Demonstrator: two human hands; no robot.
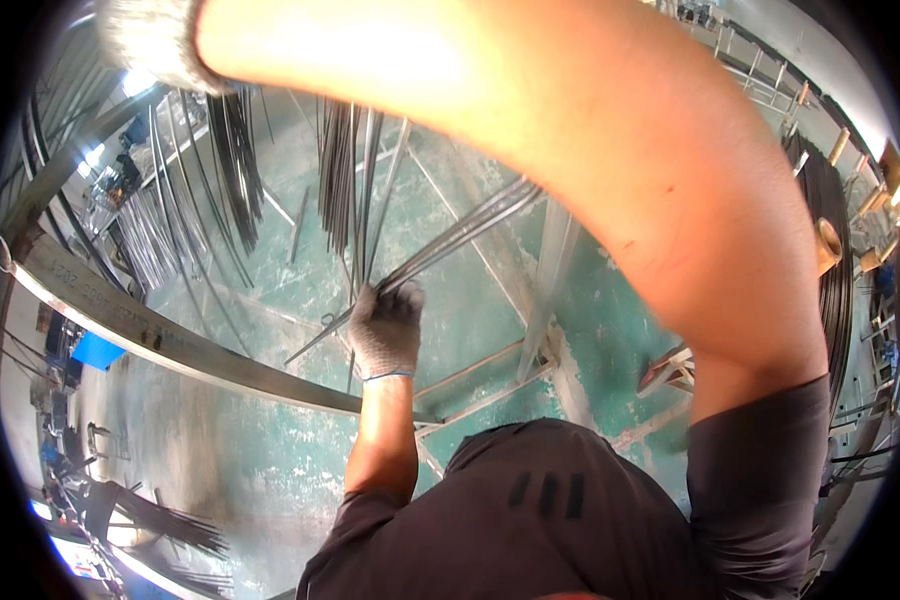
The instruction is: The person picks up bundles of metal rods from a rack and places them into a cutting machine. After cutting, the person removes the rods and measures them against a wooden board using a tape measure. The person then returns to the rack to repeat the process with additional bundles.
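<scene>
Along the left, a long metal beam (pixel 200 357) curved past below the left hand (pixel 385 330), its near end close to the forearm. Worn green floor (pixel 260 430) spread below that beam and again above it, toward the hanging rods (pixel 340 180), whose lower ends came down near the left hand. To the right of that hand, a metal frame (pixel 485 395) edged the space in front of the dark shirt (pixel 560 500). The right arm arched across the top, its gloved right hand (pixel 152 42) cut by the upper edge (I could not tell how its fingers stood). The left fingers were curled around a slanting bundle of thin metal rods (pixel 455 237), which ran up rightward until the arm hid it; shorter ends poked out lower left.
</scene>
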